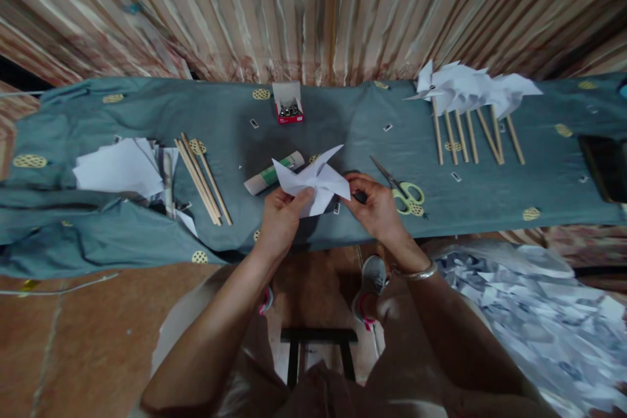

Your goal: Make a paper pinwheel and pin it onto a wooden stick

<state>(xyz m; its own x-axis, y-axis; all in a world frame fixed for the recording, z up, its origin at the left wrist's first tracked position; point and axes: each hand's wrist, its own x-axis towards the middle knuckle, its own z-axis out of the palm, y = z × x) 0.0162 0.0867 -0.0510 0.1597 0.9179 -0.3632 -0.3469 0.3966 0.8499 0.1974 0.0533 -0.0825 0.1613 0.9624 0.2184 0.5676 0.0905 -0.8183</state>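
A white paper pinwheel (318, 181) with folded blades is held up above the near part of the cloth-covered table. My left hand (284, 212) pinches it at the lower left, thumb on top near the centre. At its right blade, my right hand (371, 206) has its fingers closed on the paper edge. A small dark object (360, 196) shows by the right fingers; its kind cannot be made out. Just behind the left hand lies a white and green glue stick tube (274, 173). Scissors with light green handles (405, 192) rest beside the right hand.
An opened box of metal pins (289, 110) stands at the back. Wooden sticks (198, 179) and stacked paper sheets (120, 170) lie left. Several pinwheels on sticks (470, 95) lie right, near a dark phone-like object (603, 166). A large bag of paper pieces (533, 320) sits below.
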